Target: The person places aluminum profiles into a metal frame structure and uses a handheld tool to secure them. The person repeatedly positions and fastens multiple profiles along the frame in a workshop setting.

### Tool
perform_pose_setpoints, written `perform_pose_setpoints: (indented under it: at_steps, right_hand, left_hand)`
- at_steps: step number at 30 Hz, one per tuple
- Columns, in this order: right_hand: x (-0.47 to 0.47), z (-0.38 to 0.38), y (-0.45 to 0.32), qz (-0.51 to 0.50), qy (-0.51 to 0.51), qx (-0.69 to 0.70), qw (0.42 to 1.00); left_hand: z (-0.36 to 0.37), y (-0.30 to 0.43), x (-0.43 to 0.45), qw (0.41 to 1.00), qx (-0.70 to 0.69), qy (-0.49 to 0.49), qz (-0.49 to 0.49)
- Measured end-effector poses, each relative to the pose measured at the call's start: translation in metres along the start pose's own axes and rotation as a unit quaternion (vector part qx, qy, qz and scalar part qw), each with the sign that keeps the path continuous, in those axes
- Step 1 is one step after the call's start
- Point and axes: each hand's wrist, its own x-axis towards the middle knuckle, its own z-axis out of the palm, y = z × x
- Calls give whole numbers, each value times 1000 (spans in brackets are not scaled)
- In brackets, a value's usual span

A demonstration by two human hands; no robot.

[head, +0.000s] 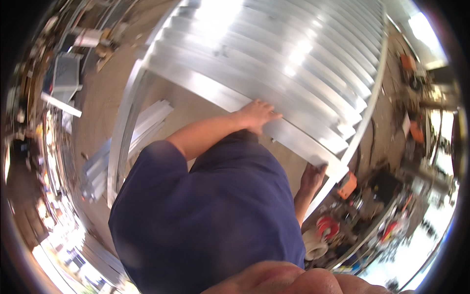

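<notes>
Before me lies a large frame of silvery metal slats [257, 66], set side by side across two long metal side rails. The nearest slat, a flat metal bar [209, 86], spans the frame in front of my waist. My left hand [257, 114] rests on this bar around its middle, with the fingers spread over its top. My right hand [313, 176] is at the bar's near edge, close to the right side rail [361, 136]. Its fingertips are partly hidden there, so its hold cannot be made out. The left side rail [126, 110] runs on past the bar towards me.
Loose metal profiles [147, 123] lie on the floor within the left part of the frame. A grey metal box [67, 71] stands farther left. An orange object [347, 185], a red reel [327, 226] and assorted clutter are on the right, just outside the rail.
</notes>
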Motion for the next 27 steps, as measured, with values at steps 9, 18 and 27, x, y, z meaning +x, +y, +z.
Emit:
perform_pose_setpoints:
  at_steps: [9,18,27]
  right_hand:
    - [10,31,-3,145,123,362,912]
    - [25,49,-6,124,145,328,925]
    - [32,46,2,132,140,321,927]
  left_hand:
    - [8,3,21,998,-27,-21,-46]
    - [17,2,27,998,45,5,-53]
    - [20,-8,35,997,28,-42,-51]
